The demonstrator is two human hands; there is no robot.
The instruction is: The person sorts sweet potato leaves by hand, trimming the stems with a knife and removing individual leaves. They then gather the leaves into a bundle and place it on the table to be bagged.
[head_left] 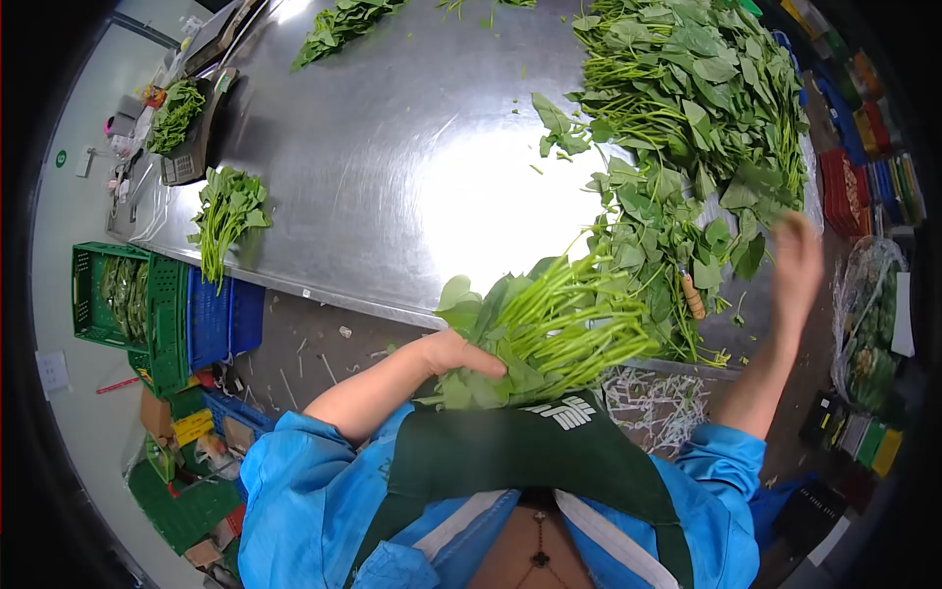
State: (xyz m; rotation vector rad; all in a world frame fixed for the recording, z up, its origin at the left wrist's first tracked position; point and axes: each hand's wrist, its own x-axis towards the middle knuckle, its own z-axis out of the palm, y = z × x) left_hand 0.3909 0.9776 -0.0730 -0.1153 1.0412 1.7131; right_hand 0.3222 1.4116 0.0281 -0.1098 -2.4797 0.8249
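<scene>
A bunch of leafy green stems (574, 324) lies in my left hand (461, 355), its leaves toward the hand and its cut stems pointing right, close to my apron. My right hand (797, 257) is raised at the right edge of the metal table, beside the large pile of greens (687, 88); it is smeared by motion, and its fingers cannot be made out. A blurred leaf (760, 191) shows near its fingertips. A wooden handle (693, 296) sticks out among loose leaves between my hands.
The metal table (343, 187) holds a small bunch (231, 216) at its left edge and a scale (186, 162) with greens. Green (108, 294) and blue crates (211, 319) stand at the left, a red crate (844, 191) at the right. Paper shreds (662, 407) lie below the table edge.
</scene>
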